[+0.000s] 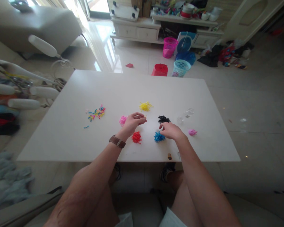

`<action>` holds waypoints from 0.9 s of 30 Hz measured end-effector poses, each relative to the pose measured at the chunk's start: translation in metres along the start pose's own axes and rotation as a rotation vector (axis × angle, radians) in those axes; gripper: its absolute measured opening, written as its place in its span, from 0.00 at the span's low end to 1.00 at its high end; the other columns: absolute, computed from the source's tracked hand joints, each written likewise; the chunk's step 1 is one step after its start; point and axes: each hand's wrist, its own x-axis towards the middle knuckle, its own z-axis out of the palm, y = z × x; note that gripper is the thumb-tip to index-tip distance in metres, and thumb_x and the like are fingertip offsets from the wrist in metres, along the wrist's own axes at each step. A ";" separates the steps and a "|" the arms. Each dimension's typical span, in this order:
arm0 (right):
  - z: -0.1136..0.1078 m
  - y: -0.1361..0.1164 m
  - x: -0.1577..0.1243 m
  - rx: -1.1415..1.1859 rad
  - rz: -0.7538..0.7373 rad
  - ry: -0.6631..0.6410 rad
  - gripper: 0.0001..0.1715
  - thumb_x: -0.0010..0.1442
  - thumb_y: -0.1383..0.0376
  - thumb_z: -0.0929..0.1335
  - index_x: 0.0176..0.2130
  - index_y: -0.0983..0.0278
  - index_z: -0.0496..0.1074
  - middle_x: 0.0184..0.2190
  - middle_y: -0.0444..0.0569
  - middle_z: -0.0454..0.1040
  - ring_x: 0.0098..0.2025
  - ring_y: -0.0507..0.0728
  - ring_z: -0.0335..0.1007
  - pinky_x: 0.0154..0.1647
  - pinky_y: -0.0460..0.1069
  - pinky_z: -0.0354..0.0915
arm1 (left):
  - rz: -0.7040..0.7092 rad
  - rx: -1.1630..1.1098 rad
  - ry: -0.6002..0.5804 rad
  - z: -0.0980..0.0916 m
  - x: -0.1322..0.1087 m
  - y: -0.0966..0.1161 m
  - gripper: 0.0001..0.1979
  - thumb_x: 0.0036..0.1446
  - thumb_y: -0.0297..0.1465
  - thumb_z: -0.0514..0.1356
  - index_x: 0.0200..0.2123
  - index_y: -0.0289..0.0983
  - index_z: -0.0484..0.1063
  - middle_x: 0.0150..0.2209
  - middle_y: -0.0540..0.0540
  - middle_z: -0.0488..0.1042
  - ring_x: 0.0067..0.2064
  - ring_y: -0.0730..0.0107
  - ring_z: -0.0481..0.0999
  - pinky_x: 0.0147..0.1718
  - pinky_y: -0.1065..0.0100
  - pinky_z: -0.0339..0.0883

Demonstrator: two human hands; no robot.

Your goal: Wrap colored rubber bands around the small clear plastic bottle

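Beside the parted fingertips of my right hand (170,130), a blue pile (158,137)! My left hand (134,120) pinches; on what, I can't tell.

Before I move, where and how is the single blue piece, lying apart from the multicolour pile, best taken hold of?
Probably pinch the blue piece at its middle, across its narrow width, bringing the left hand from the near side. It is slim, runs roughly left to right and lies alone on the table; the multicolour pile is beyond it, so that side looks tighter.
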 end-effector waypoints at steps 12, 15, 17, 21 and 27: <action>-0.001 0.003 0.002 0.035 -0.034 0.003 0.22 0.55 0.61 0.70 0.51 0.56 0.78 0.48 0.49 0.81 0.45 0.59 0.77 0.43 0.49 0.66 | 0.022 0.131 0.111 -0.019 0.009 -0.014 0.18 0.38 0.33 0.76 0.33 0.35 0.75 0.34 0.45 0.80 0.37 0.68 0.79 0.45 0.62 0.73; -0.002 0.002 -0.002 0.060 -0.060 0.021 0.22 0.55 0.61 0.71 0.51 0.56 0.78 0.48 0.49 0.81 0.45 0.59 0.77 0.43 0.49 0.67 | 0.044 0.169 0.168 -0.020 0.017 -0.018 0.17 0.38 0.32 0.75 0.32 0.35 0.76 0.32 0.45 0.80 0.36 0.68 0.79 0.43 0.63 0.73; -0.003 0.002 -0.006 0.067 -0.073 0.031 0.22 0.55 0.61 0.71 0.50 0.57 0.78 0.48 0.50 0.81 0.46 0.60 0.77 0.44 0.49 0.66 | 0.074 0.184 0.192 -0.015 0.029 -0.017 0.15 0.38 0.30 0.74 0.31 0.35 0.76 0.31 0.46 0.80 0.35 0.69 0.78 0.42 0.64 0.73; -0.003 0.007 -0.015 0.082 -0.078 0.042 0.22 0.55 0.60 0.71 0.50 0.57 0.78 0.48 0.50 0.81 0.46 0.60 0.77 0.43 0.49 0.66 | 0.111 0.305 0.284 0.003 0.069 -0.009 0.10 0.40 0.24 0.71 0.28 0.35 0.74 0.28 0.47 0.79 0.31 0.71 0.77 0.38 0.67 0.73; -0.004 0.014 -0.023 0.119 -0.079 0.064 0.22 0.55 0.60 0.72 0.50 0.57 0.78 0.47 0.49 0.82 0.45 0.59 0.77 0.42 0.49 0.66 | 0.104 0.435 0.407 0.021 0.125 0.000 0.12 0.37 0.23 0.72 0.26 0.35 0.74 0.26 0.46 0.77 0.30 0.68 0.78 0.33 0.67 0.72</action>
